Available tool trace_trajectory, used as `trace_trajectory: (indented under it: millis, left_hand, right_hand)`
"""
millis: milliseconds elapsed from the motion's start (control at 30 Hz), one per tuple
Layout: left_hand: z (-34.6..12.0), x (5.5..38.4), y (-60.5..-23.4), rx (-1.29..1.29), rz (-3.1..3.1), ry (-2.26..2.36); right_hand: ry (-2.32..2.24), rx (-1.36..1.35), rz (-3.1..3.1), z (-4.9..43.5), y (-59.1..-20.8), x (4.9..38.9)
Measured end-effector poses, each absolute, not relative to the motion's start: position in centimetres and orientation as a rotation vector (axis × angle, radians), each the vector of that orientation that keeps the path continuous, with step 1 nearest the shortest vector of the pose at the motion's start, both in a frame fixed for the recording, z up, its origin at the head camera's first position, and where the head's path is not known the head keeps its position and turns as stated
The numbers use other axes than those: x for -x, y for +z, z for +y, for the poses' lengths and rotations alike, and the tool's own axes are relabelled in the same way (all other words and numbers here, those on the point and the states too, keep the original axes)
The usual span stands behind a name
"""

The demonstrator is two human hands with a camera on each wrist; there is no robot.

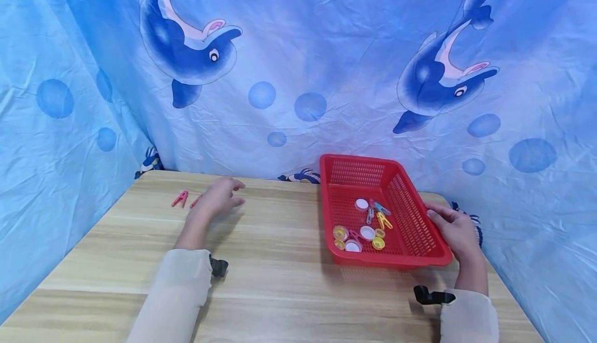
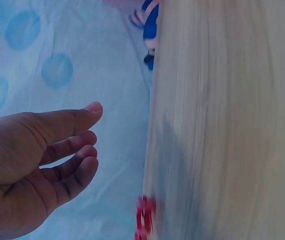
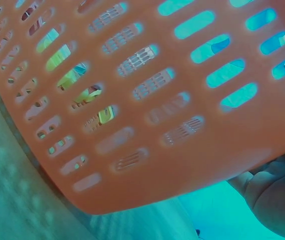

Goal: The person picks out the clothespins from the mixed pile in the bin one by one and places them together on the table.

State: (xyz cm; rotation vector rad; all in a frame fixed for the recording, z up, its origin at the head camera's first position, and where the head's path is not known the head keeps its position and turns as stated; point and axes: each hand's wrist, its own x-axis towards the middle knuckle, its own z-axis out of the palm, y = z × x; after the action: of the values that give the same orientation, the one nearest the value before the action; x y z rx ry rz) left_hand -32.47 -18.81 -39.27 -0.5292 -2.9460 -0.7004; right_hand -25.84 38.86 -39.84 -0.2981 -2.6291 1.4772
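Note:
My left hand (image 1: pixel 216 198) hovers over the far left of the table with its fingers loosely spread and nothing between them; the left wrist view shows the same empty hand (image 2: pixel 37 165). Close to it are two pink clothespins (image 1: pixel 180 198), one partly hidden behind the hand. At the right, my right hand (image 1: pixel 457 231) grips the right rim of a red plastic basket (image 1: pixel 410 261), thumb over the edge. In the basket lie a yellow clothespin (image 1: pixel 384 220), a light blue clothespin (image 1: pixel 382 208), several white round lids (image 1: pixel 367 233) and several yellow round pieces (image 1: pixel 378 243).
The wooden table (image 1: pixel 275 291) ends at a blue curtain (image 1: pixel 289 37) printed with dolphins, which hangs behind it and along both sides. The basket stands near the table's right edge. A black strap piece (image 1: pixel 434 296) sits at the right sleeve.

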Motion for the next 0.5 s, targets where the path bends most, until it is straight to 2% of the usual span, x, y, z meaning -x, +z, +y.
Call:
trace_trajectory:
  millis: [500]
  left_hand:
    - [-11.3, 34.5, -38.1, 0.802, -2.85, -0.464]
  right_hand:
    - [1.477, 0.305, -2.623, 38.9, -39.8, 25.9]
